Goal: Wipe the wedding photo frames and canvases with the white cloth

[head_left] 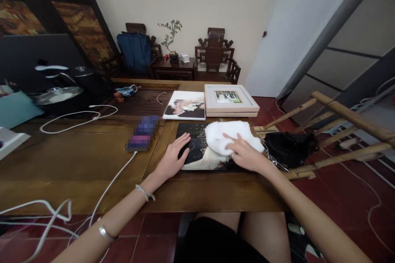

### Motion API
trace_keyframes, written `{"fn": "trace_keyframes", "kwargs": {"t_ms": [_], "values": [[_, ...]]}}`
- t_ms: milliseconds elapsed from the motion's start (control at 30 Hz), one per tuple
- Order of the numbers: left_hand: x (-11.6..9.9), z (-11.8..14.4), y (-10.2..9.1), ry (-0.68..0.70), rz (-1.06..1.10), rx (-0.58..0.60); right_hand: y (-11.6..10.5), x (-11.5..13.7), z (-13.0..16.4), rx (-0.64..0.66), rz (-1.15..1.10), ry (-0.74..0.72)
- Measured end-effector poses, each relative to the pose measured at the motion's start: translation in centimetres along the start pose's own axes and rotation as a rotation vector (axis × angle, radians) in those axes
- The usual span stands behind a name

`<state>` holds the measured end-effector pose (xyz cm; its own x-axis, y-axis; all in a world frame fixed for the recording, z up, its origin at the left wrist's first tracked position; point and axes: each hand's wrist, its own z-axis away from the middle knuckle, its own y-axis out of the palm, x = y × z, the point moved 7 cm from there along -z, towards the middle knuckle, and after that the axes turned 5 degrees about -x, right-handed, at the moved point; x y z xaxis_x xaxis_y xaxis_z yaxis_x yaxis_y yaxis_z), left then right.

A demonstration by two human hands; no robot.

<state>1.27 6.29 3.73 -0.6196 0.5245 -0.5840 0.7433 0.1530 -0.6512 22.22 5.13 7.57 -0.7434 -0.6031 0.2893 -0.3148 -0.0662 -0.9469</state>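
Note:
A dark photo panel (197, 141) lies flat near the front edge of the wooden table, its picture partly covered. My left hand (175, 154) rests on the panel's left edge with fingers stretched out and nothing held. A white towel (228, 133), bunched up, covers the panel's upper right part. My right hand (245, 154) presses on the towel from above, fingers on the cloth. Just behind the panel lies a white-edged photo print (185, 106). Beside it are stacked light wooden picture frames (231, 100), the top one holding a small photo.
A phone (142, 133) with a white charging cable (112, 181) lies left of the panel. Farther left stand a glass-lidded pot (60, 95) and a teal box (18, 109). To the right are a bamboo chair (345, 115) and a black bag (291, 144).

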Motion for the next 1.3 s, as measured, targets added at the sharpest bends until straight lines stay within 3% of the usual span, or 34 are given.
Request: {"fn": "trace_keyframes", "kwargs": {"t_ms": [133, 267, 400, 633, 767, 900, 1100, 1200, 1300], "values": [[0.1, 0.0, 0.1, 0.002, -0.002, 0.011, -0.6, -2.4, -5.3, -0.041, 0.029, 0.041], [0.0, 0.0, 0.0, 0.005, -0.006, 0.011, -0.3, -2.5, -6.3, -0.067, 0.032, 0.060], [-0.2, 0.1, -0.1, 0.009, -0.005, -0.001, 0.7, -0.3, -2.9, -0.080, 0.039, 0.058], [-0.3, 0.0, -0.1, 0.002, -0.013, 0.000, 2.2, 7.9, 5.7, 0.013, -0.040, -0.025], [-0.2, 0.0, 0.0, 0.008, -0.020, -0.001, 2.8, 10.1, 6.8, 0.077, -0.076, -0.031], [0.1, 0.1, 0.1, 0.009, -0.018, 0.007, 2.4, 7.5, 3.2, 0.047, -0.057, 0.001], [-0.1, 0.1, 0.0, 0.006, -0.006, 0.007, 0.6, 0.8, -6.1, -0.026, 0.081, 0.098], [-0.1, 0.2, 0.0, -0.002, 0.005, 0.005, 0.1, -0.4, -8.9, -0.045, 0.095, 0.114], [0.0, 0.2, -0.1, -0.016, 0.023, 0.004, 0.5, 0.1, -8.9, -0.063, 0.105, 0.113]]}}
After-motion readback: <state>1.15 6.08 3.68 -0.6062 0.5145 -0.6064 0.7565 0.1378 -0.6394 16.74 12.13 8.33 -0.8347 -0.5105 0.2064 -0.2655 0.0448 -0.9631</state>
